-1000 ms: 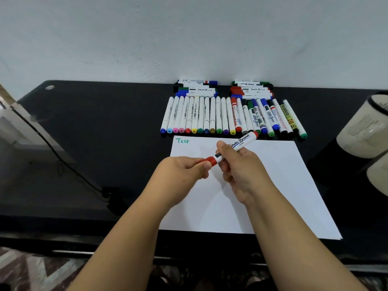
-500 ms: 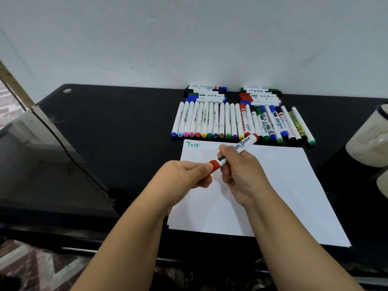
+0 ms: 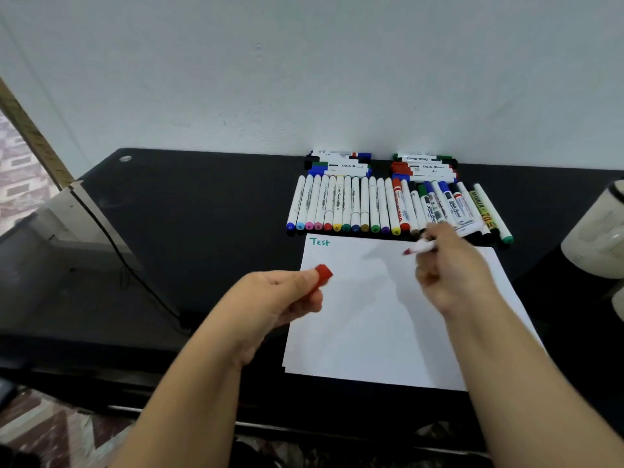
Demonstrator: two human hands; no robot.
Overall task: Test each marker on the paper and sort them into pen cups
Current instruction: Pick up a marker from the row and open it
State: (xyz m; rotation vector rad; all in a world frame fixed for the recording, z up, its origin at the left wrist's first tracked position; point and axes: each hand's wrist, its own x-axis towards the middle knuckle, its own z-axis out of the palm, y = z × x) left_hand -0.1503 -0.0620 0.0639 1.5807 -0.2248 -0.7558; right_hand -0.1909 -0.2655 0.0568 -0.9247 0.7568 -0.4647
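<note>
My right hand grips an uncapped red whiteboard marker over the top of the white paper, its red tip pointing left just above the sheet. My left hand pinches the red cap at the paper's left edge. "Test" is written in green in the paper's top left corner. A row of several capped markers lies behind the paper, with more stacked against the wall.
The black table holds two pale cups at the right edge, one upper and one lower. A black cable runs across the table's left part. A grey box stands at far left.
The two hands have pulled apart: the cap came off in my left hand, and my right hand carried the marker up and to the right. The camera view shifted left.
</note>
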